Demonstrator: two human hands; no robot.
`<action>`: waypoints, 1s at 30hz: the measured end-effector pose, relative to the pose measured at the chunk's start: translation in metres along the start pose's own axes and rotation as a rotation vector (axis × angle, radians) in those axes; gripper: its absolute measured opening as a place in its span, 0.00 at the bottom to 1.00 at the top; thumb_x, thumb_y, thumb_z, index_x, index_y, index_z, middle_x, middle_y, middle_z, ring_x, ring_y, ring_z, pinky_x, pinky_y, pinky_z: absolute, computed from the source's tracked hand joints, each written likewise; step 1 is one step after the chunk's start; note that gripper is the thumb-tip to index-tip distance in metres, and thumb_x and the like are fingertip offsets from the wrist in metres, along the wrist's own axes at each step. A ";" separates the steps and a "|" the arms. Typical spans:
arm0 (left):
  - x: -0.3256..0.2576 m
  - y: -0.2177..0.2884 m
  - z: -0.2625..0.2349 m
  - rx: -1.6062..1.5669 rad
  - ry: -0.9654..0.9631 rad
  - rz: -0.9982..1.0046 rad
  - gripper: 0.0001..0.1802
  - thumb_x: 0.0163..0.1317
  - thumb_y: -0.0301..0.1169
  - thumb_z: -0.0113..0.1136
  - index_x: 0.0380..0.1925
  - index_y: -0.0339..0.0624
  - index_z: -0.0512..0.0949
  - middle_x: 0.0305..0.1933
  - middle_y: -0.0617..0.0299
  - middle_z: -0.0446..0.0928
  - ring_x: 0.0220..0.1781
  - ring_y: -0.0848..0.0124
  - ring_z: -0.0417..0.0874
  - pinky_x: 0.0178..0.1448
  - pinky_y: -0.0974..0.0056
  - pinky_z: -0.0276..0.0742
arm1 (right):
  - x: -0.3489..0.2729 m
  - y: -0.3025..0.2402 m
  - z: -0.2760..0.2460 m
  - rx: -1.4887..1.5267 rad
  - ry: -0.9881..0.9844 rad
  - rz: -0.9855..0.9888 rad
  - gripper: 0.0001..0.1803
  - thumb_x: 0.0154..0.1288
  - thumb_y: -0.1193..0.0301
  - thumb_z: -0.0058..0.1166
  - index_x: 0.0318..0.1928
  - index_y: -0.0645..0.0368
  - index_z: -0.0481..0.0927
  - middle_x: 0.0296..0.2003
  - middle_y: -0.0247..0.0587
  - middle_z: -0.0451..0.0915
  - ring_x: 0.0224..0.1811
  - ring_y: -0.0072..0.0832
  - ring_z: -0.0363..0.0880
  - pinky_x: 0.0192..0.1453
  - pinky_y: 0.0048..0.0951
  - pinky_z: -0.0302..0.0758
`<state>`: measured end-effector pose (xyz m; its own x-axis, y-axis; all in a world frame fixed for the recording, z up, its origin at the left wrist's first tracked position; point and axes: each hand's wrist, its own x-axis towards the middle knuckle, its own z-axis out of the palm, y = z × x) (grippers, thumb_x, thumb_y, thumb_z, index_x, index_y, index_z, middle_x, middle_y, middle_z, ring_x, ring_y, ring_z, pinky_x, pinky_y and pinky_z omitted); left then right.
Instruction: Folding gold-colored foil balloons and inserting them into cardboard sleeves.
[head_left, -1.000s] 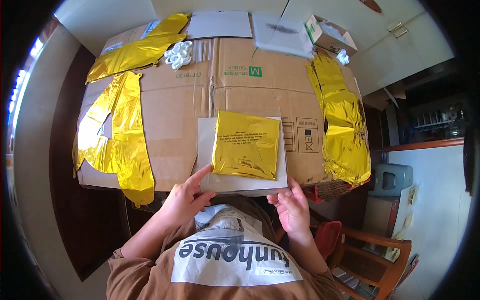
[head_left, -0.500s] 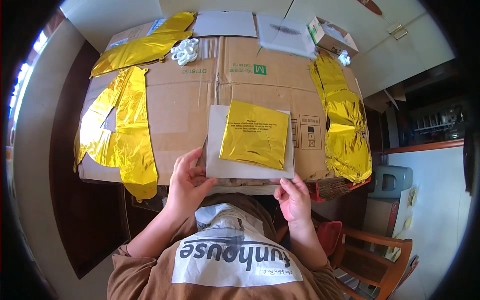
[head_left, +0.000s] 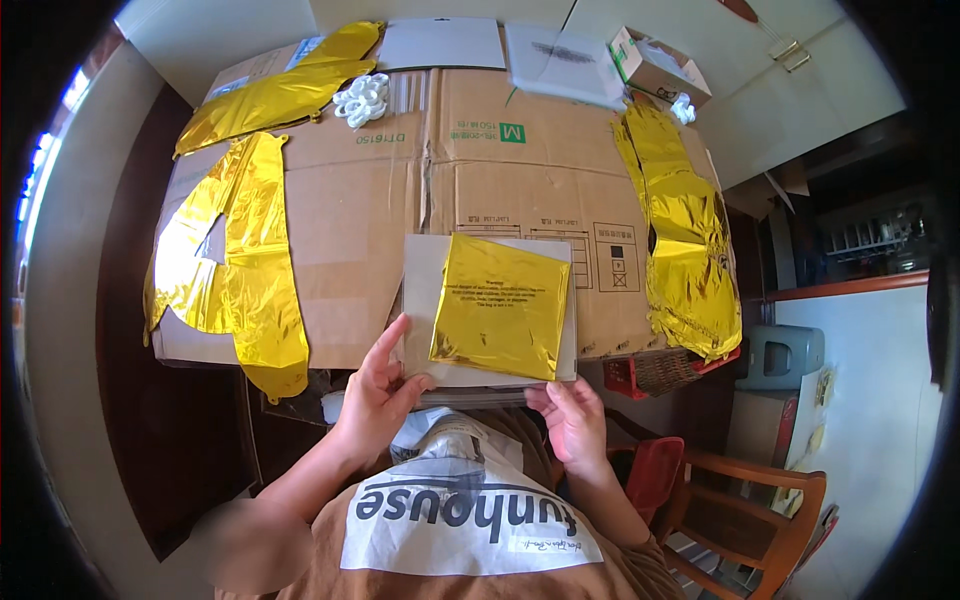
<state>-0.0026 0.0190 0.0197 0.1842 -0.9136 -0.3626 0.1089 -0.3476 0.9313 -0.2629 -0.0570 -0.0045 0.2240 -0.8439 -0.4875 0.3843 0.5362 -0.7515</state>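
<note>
A pale grey flat sheet [head_left: 418,300] lies at the near edge of the cardboard-covered table, jutting slightly toward me. On top of it rests a folded gold foil balloon in a clear printed bag [head_left: 500,320]. My left hand [head_left: 378,385] pinches the sheet's near left corner, with the thumb above and the index finger along the side. At the near right corner, my right hand [head_left: 572,415] grips the edge between thumb and fingers; some of those fingers are hidden under it.
A gold letter-shaped foil balloon [head_left: 255,265] lies flat at left, another gold foil [head_left: 285,92] behind it. Crumpled gold foil [head_left: 685,240] covers the right side. White ribbon coils [head_left: 361,100], a white board [head_left: 440,45] and a small box [head_left: 658,72] sit along the back. A wooden chair [head_left: 750,510] stands at right.
Both hands have drawn the sheet and the bagged foil balloon toward me and slightly left. The other foil pieces stay in place.
</note>
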 end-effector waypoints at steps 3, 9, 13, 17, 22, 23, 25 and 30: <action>0.000 -0.004 0.002 0.073 0.024 0.056 0.45 0.68 0.13 0.58 0.80 0.46 0.50 0.45 0.57 0.85 0.43 0.78 0.82 0.48 0.70 0.79 | 0.002 0.004 -0.007 0.015 -0.040 0.027 0.09 0.73 0.74 0.58 0.50 0.62 0.80 0.40 0.46 0.87 0.38 0.31 0.87 0.49 0.33 0.84; 0.000 -0.008 0.004 0.067 0.015 0.126 0.43 0.66 0.14 0.62 0.79 0.43 0.55 0.48 0.57 0.85 0.48 0.78 0.83 0.54 0.69 0.82 | 0.003 0.007 -0.015 -0.102 -0.087 0.021 0.10 0.73 0.73 0.59 0.51 0.62 0.80 0.41 0.46 0.87 0.39 0.31 0.88 0.49 0.33 0.85; 0.001 -0.008 0.005 0.014 0.018 0.077 0.44 0.66 0.13 0.61 0.79 0.43 0.54 0.52 0.56 0.85 0.51 0.76 0.83 0.57 0.68 0.82 | 0.006 0.006 -0.015 -0.125 -0.087 0.016 0.10 0.72 0.73 0.61 0.50 0.61 0.81 0.41 0.45 0.87 0.39 0.30 0.87 0.49 0.33 0.85; 0.001 -0.009 0.014 -0.176 0.147 0.199 0.46 0.67 0.11 0.57 0.80 0.44 0.48 0.59 0.55 0.81 0.54 0.75 0.82 0.57 0.69 0.81 | 0.008 0.007 -0.012 0.000 -0.090 0.072 0.11 0.72 0.73 0.61 0.52 0.60 0.81 0.42 0.44 0.87 0.39 0.29 0.87 0.47 0.32 0.84; 0.003 0.006 0.009 -0.234 0.014 0.114 0.47 0.67 0.10 0.55 0.81 0.46 0.46 0.64 0.53 0.77 0.55 0.75 0.82 0.57 0.70 0.80 | 0.012 0.012 -0.023 0.022 -0.159 0.091 0.11 0.71 0.75 0.60 0.52 0.60 0.81 0.42 0.45 0.87 0.39 0.29 0.86 0.44 0.31 0.82; 0.003 0.008 0.007 -0.220 -0.022 0.096 0.46 0.67 0.10 0.54 0.81 0.45 0.47 0.64 0.53 0.77 0.55 0.75 0.82 0.57 0.70 0.79 | 0.009 0.011 -0.023 0.019 -0.162 0.084 0.11 0.71 0.75 0.60 0.52 0.60 0.81 0.41 0.45 0.87 0.39 0.29 0.86 0.44 0.31 0.82; -0.001 0.010 0.009 -0.216 0.003 0.110 0.44 0.68 0.10 0.55 0.80 0.43 0.50 0.61 0.55 0.79 0.55 0.76 0.81 0.57 0.71 0.79 | 0.004 0.008 -0.020 0.013 -0.166 0.073 0.10 0.71 0.75 0.60 0.51 0.60 0.82 0.40 0.46 0.87 0.38 0.30 0.86 0.45 0.31 0.82; -0.006 0.000 0.008 -0.271 0.018 0.062 0.37 0.70 0.14 0.57 0.77 0.38 0.58 0.52 0.58 0.84 0.52 0.77 0.83 0.56 0.72 0.78 | 0.003 0.008 -0.020 -0.072 -0.188 -0.083 0.08 0.71 0.75 0.60 0.48 0.62 0.82 0.37 0.45 0.87 0.36 0.30 0.86 0.45 0.31 0.82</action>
<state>-0.0113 0.0223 0.0224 0.2159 -0.9267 -0.3076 0.3534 -0.2195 0.9093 -0.2769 -0.0550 -0.0209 0.3602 -0.8701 -0.3363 0.3451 0.4593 -0.8185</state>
